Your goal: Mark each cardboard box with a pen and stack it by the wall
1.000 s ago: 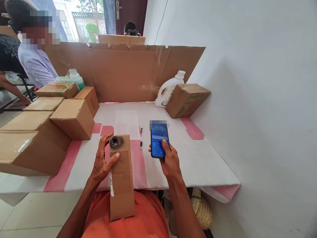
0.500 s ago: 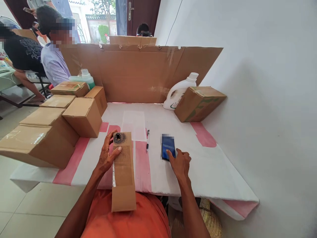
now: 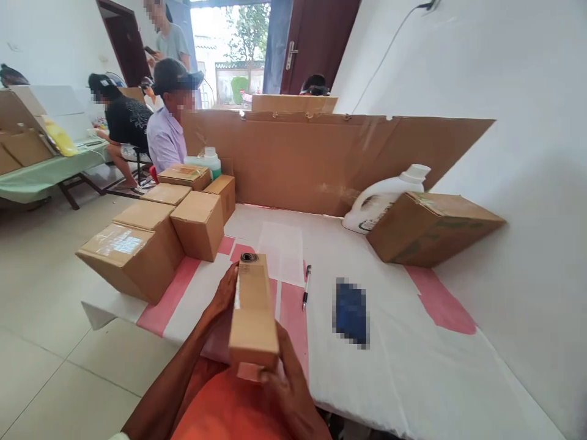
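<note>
- Stacked cardboard boxes, left of centre.
- White jug behind a tilted box, right.
- Pen, centre.
- Blurred dark slab, probably a phone.

plain brown cardboard strip with a black scribbled ring at its far end. white table cover with pink bands. blue phone, screen blurred so any pattern can't be told. brown boxes, one with faint green print. white jug. green bottle, white cap. orange shirt. black-and-white pen.
</note>
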`<state>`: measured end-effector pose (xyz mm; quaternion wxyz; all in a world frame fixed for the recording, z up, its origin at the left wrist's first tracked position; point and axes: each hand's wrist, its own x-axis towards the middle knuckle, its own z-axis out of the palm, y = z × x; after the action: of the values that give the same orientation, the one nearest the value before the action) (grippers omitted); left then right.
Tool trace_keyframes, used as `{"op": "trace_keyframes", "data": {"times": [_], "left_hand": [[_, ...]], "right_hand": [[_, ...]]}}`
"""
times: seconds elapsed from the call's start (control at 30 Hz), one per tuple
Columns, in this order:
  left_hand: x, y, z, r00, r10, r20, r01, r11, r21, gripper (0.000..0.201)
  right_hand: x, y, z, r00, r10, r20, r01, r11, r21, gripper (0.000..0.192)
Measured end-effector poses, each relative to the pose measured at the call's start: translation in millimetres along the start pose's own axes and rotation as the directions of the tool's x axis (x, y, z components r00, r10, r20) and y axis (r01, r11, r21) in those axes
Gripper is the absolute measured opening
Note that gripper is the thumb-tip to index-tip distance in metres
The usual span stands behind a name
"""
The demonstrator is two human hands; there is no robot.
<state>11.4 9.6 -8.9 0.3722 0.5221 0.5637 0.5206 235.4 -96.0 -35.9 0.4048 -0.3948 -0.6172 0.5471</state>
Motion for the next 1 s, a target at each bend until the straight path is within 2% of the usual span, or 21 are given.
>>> {"op": "trace_keyframes", "data": {"times": [0.1,0.17,0.23,0.3,0.37,0.43,0.53,0.6,0.7,0.77,0.83,0.9,0.93,1.0], "left_hand": [[-17.0,5.4,-11.7,0.999,-0.035,0.036,0.032,0.997,0.077,0.063],[-30.4,2.8,-16.6,0.995,-0.093,0.033,0.089,0.988,0.123,0.062],[-41.5,-2.7,-19.0,0.989,-0.146,0.001,0.144,0.977,0.155,0.063],[-48.1,-7.2,-20.3,0.984,-0.163,-0.078,0.174,0.969,0.176,0.068],[-49.5,-8.0,-21.4,0.977,-0.135,-0.167,0.166,0.969,0.183,0.075],[-47.6,-5.4,-22.2,0.975,-0.082,-0.205,0.118,0.978,0.170,0.075],[-46.7,-1.1,-19.4,0.991,-0.002,-0.137,0.016,0.994,0.104,0.072],[-52.8,-1.3,-14.5,0.995,-0.001,-0.105,0.010,0.997,0.081,0.069],[-74.7,-5.2,-7.7,0.986,-0.056,-0.156,0.074,0.991,0.115,0.069],[-93.9,-7.9,-8.0,0.979,-0.013,-0.205,0.054,0.979,0.195,0.068],[-109.8,-10.7,-14.2,0.963,0.088,-0.253,-0.004,0.949,0.314,0.069],[-117.2,-14.9,-26.5,0.934,0.157,-0.321,-0.019,0.919,0.393,0.070],[-116.9,-17.8,-34.9,0.917,0.157,-0.366,0.001,0.918,0.396,0.068],[-109.8,-25.2,-55.0,0.886,0.075,-0.457,0.087,0.942,0.323,0.064]], "right_hand": [[14.9,-28.6,-16.6,0.984,0.025,-0.178,0.021,0.967,0.254,0.079],[32.0,-52.4,-26.6,0.959,-0.018,-0.283,0.090,0.965,0.244,0.083],[54.7,-71.2,-29.0,0.953,-0.120,-0.280,0.170,0.972,0.162,0.092],[78.8,-76.8,-22.0,0.974,-0.149,-0.168,0.161,0.985,0.058,0.088],[98.9,-66.5,-8.3,0.997,-0.070,-0.030,0.068,0.996,-0.059,0.078],[111.0,-45.4,7.1,0.999,0.007,0.051,0.001,0.990,-0.141,0.073],[114.0,-14.7,22.3,0.999,-0.003,0.039,0.009,0.990,-0.137,0.068],[109.3,-4.3,24.4,0.999,-0.027,0.017,0.029,0.990,-0.136,0.065],[101.1,0.3,22.0,0.997,-0.058,0.052,0.065,0.987,-0.149,0.060],[99.3,3.2,24.9,0.993,-0.072,0.097,0.088,0.983,-0.163,0.046],[102.4,8.0,36.4,0.980,-0.112,0.162,0.140,0.975,-0.172,0.034],[110.2,12.4,56.7,0.961,-0.177,0.212,0.217,0.959,-0.180,0.031],[115.2,13.4,68.9,0.952,-0.206,0.228,0.253,0.946,-0.204,0.032],[125.4,12.2,93.7,0.944,-0.223,0.243,0.295,0.901,-0.318,0.038]]}}
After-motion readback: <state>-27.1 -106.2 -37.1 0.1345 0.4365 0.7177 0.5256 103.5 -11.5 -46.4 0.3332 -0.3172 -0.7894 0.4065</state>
